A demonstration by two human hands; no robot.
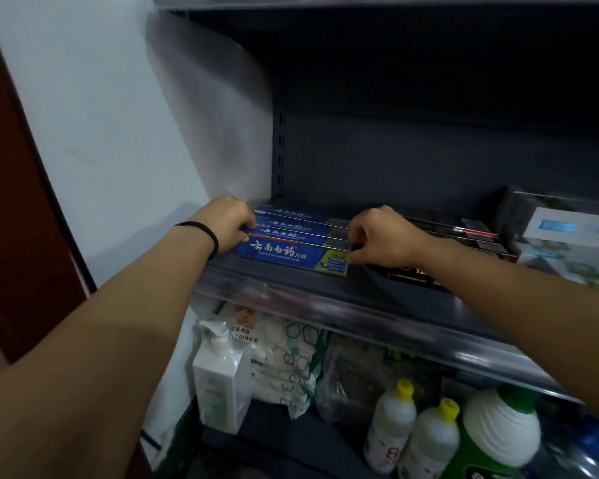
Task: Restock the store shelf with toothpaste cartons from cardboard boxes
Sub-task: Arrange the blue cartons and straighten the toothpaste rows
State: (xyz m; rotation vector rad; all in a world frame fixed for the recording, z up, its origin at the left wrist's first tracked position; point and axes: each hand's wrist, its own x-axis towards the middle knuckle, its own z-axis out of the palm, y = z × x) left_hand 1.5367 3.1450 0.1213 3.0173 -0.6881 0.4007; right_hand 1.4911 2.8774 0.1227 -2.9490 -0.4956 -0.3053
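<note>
Head view: blue toothpaste cartons' (293, 242) ends hand-covered

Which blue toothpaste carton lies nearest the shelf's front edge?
The frontmost blue carton, showing its large printed front face; the others behind show only narrow strips.

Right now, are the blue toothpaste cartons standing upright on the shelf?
No, the blue toothpaste cartons lie on their long sides in a row on the dark metal shelf, with the left hand and right hand at their ends.
</note>
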